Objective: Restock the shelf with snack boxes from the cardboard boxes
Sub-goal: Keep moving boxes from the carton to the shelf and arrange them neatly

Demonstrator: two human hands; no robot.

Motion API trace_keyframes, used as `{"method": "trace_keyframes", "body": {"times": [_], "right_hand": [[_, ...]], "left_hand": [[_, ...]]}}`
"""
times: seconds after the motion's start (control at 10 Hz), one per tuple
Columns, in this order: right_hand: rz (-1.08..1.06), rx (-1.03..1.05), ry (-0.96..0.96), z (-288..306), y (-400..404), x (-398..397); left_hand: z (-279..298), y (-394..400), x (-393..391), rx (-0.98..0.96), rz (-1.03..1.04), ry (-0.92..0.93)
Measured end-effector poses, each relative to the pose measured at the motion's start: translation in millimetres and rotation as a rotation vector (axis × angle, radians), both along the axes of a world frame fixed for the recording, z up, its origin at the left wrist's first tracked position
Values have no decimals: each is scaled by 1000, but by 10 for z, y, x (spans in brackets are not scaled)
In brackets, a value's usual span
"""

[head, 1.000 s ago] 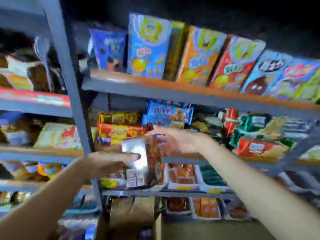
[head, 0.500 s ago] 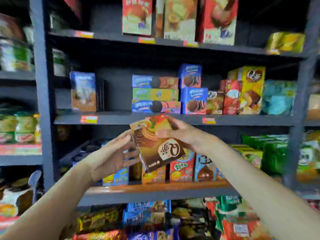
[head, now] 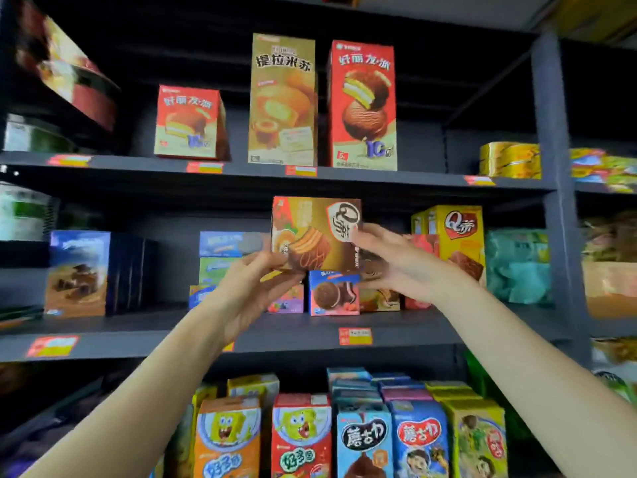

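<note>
I hold a brown snack box (head: 312, 229) with a chocolate cake picture upright in front of the middle shelf (head: 300, 334). My left hand (head: 251, 291) grips its lower left corner from below. My right hand (head: 393, 260) holds its right edge, fingers along the side. The box hovers above a small blue cookie box (head: 332, 293) and left of a yellow box (head: 455, 236) bearing the same logo.
The upper shelf (head: 275, 172) carries two red pie boxes (head: 362, 105) and a tall tan box (head: 282, 98). Blue boxes (head: 79, 270) stand at the middle shelf's left. Cartoon snack boxes (head: 300, 439) fill the lower shelf. A grey upright post (head: 555, 167) stands at right.
My view has tilted up from the low shelves to the upper ones. Both hands raised the brown box and turned it from tilted to upright, level with the middle shelf.
</note>
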State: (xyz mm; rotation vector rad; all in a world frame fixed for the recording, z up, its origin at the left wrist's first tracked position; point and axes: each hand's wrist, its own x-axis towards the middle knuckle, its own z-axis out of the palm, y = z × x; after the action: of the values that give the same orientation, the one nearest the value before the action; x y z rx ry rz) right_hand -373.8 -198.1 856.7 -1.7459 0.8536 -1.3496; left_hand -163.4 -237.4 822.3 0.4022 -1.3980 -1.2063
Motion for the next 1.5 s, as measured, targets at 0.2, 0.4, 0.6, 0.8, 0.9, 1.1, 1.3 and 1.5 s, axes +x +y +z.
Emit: {"method": "trace_keyframes", "body": {"times": [0.2, 0.4, 0.6, 0.8, 0.9, 1.1, 1.3, 1.5], "right_hand": [[-166, -118, -173, 32, -257, -552], [-503, -134, 293, 83, -366, -1136], [-464, -76, 739, 234, -734, -1158], [-481, -82, 822, 266, -1025, -1153], [-515, -65, 948, 285, -1019, -1129], [-666, -220, 1092, 229, -967, -973], [-749, -273, 1162, 183, -986, -939], [-817, -318, 1184, 95, -992, -877]], "left_hand": [[14, -266, -666, -249, 272, -485], [135, -495, -796, -677, 779, -793], [189, -599, -1010, -875, 926, -1207], [157, -704, -1058, -895, 1054, -1522], [122, -755, -1055, -865, 1071, -1528], [80, -779, -1034, -863, 1047, -1460], [86, -721, -1033, -871, 1016, -1455], [76, -735, -1044, -848, 1006, -1492]]}}
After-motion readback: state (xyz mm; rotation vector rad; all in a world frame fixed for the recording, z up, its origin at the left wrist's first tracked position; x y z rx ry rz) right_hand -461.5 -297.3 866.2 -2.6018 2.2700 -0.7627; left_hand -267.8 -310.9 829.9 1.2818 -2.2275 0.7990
